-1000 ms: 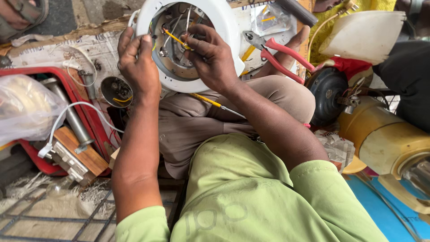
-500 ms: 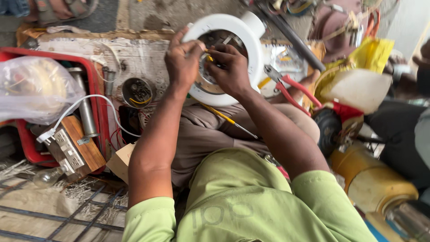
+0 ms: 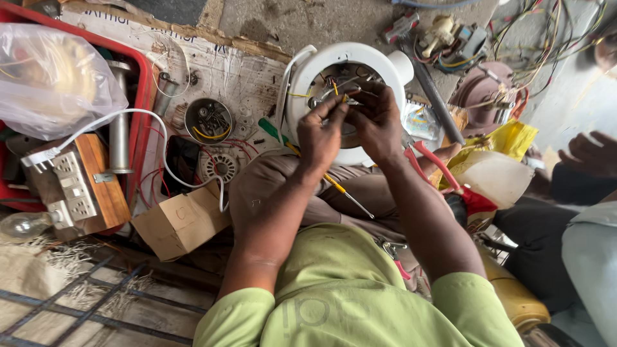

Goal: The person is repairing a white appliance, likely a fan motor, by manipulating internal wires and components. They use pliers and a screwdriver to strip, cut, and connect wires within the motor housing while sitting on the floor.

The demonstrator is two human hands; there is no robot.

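Left hand (image 3: 319, 132): fingertips pinching thin wires (image 3: 339, 96) just inside the open face of the round white housing (image 3: 308, 77). Right hand (image 3: 378, 119): meeting the left at the same spot, fingers closing on the same wire ends; the exact strands are too small to tell apart.

Housing: resting against the person's knees, open side facing up. Likely light, stiff plastic with a smooth, possibly slippery rim; best held by the outer ring, not by the wiring. Wires: judged soft, thin and easy to snap at the joints, so to be taken near the ends, gently.

Screwdriver (image 3: 340, 188): lying across the lap. Red-handled pliers (image 3: 432, 164): sitting just beside the right forearm. Cardboard box (image 3: 180, 222), wooden socket board (image 3: 83, 186), clear plastic bag (image 3: 54, 80) in the red tray (image 3: 144, 96): lying to the left, on the floor.
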